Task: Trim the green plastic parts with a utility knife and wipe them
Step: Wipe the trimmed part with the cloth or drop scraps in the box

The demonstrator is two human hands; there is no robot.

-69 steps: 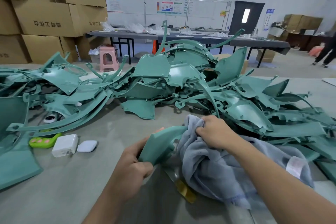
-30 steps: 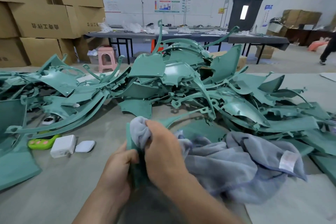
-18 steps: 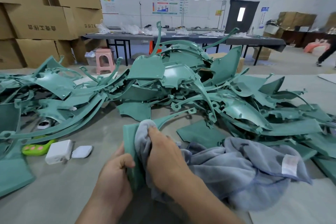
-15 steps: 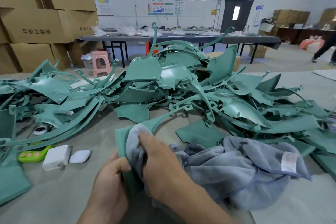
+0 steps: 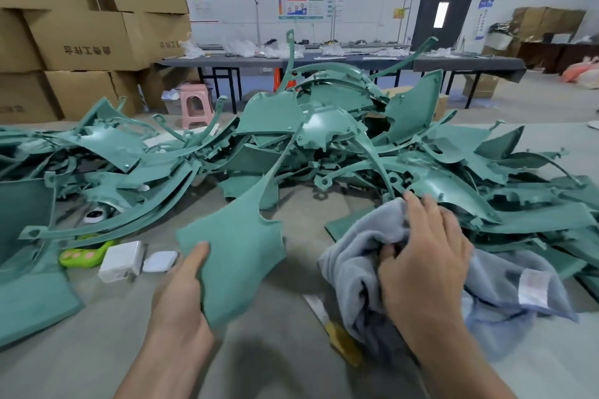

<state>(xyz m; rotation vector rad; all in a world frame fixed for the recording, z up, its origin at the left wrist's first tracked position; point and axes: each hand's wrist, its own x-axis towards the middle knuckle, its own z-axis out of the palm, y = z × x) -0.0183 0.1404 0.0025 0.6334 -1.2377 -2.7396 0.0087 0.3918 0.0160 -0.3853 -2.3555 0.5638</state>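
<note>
The green plastic part (image 5: 233, 253) is held up above the bench (image 5: 97, 356), on the near side of the pile (image 5: 324, 139) of similar green pieces. It is a broad, flat panel with its matte face turned towards the camera, and it narrows into a long thin arm whose tip reaches the pile.

The left hand (image 5: 181, 298) grips the panel by its lower left edge. The thumb lies across the near face; the fingers are behind the panel and hidden. The right hand (image 5: 421, 262), apart from the panel, has its fingers curled into a bunched grey cloth (image 5: 505, 285) at the near right foot of the pile. The cloth sits on the bench and spreads over some flat green pieces at the edge of the pile. A white label (image 5: 530, 287) shows on its right fold. A yellow-tipped object (image 5: 343, 343) sticks out from under the near side of the cloth, too hidden to identify.

At the near left foot of the pile lie a lime-green gadget (image 5: 84, 254), a white charger block (image 5: 121, 256) and a small white case (image 5: 161, 261), close together in a row. Behind the pile to the left stand stacked cardboard boxes (image 5: 87, 39) and a pink stool (image 5: 194, 105). Directly behind the pile, a long dark table (image 5: 356, 61) carries white bags.
</note>
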